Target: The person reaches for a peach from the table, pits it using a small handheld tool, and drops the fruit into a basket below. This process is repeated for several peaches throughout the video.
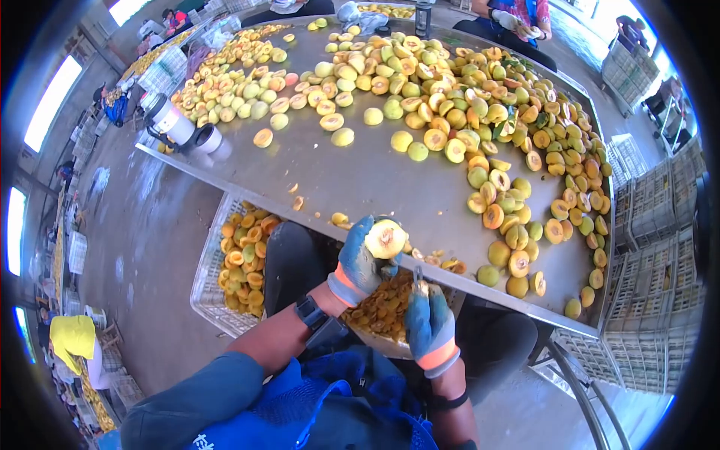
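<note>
Near the table's front edge my left hand (pixel 361 262), in a blue and orange glove, is wrapped round a peach half (pixel 385 239). Its pale cut face with a brownish centre is turned up. To the right and slightly lower, my right hand (pixel 431 328), gloved the same way, grips a slim metal tool (pixel 418 275) that points up; its handle is hidden in the fingers. The tool is apart from the peach half. Below both hands, a container of orange-brown fruit pieces (pixel 381 311) sits between my knees.
A metal table (pixel 337 176) carries heaps of halved peaches (pixel 457 105). A flask (pixel 169 120) and its cup (pixel 209 140) stand at the left edge. A white crate (pixel 206 281) of halves is by my left knee. Stacked crates (pixel 652 285) stand right. Other people sit across the table.
</note>
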Available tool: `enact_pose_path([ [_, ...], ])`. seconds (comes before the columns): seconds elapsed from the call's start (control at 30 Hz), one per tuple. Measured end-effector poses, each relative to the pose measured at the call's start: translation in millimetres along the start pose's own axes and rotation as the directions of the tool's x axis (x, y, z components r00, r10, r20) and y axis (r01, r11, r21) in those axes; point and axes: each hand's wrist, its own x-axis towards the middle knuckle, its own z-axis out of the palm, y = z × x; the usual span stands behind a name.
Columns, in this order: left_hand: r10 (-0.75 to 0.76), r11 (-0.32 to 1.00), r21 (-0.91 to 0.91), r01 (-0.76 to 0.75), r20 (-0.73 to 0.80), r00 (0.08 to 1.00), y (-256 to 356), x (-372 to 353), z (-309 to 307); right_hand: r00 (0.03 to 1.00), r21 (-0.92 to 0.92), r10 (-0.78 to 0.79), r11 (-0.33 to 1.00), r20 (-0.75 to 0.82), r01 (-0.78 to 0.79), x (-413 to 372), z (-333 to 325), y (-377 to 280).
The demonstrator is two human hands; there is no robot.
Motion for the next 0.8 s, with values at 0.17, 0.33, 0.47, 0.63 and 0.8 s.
enact_pose_path([
  [0.17,0.266,0.891,0.347,-0.291,0.119,0.957,-21,-40,-10,1.0,-0.019,0.005,1.0,0.008,-0.005,6,19,-38],
  [0.33,0.44,0.612,0.605,-0.509,0.274,0.855,-31,-57,-27,0.999,-0.065,0.045,0.997,0.008,-0.044,-10,35,-35],
  [0.47,0.528,0.481,0.628,-0.612,0.35,0.774,-36,-62,-31,0.989,-0.083,0.14,0.987,0.053,-0.136,-21,39,-39],
  [0.63,0.32,0.93,0.148,-0.337,0.131,0.938,-39,-78,-7,0.984,0.007,0.151,0.988,0.095,-0.152,-24,43,-38],
  [0.8,0.248,0.952,0.14,-0.274,0.177,0.952,-36,-81,-10,0.971,-0.045,0.007,0.999,0.237,0.004,-25,37,-35],
])
